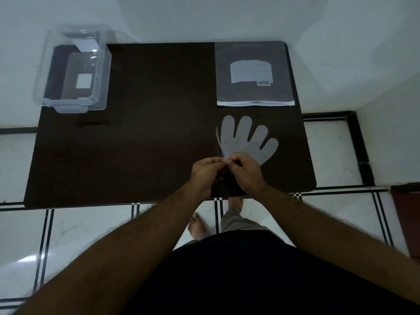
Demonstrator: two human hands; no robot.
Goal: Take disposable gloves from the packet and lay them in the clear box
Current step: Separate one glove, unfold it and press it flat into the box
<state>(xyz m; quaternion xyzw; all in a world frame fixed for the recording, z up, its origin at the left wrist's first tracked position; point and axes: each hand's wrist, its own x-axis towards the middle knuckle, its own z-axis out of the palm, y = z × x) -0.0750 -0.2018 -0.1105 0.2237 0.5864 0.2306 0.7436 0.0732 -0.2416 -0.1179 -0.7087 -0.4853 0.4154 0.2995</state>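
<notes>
Fingers of my left hand (pixel 205 170) and right hand (pixel 244 170) pinch the glove (pixel 246 140) cuff above the dark table (pixel 136 133); packet (pixel 253 73) far right, clear box (pixel 73 69) far left.

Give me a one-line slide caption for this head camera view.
Both hands, left and right, pinch a disposable glove over the dark table, between packet and clear box.

Over the dark brown table (pixel 136 144), the left hand (pixel 205 172) and right hand (pixel 244 170) pinch the cuff of a translucent plastic glove (pixel 245 142). The grey packet (pixel 253 73) lies at the far right corner, the clear plastic box (pixel 75 69) at the far left corner.
</notes>
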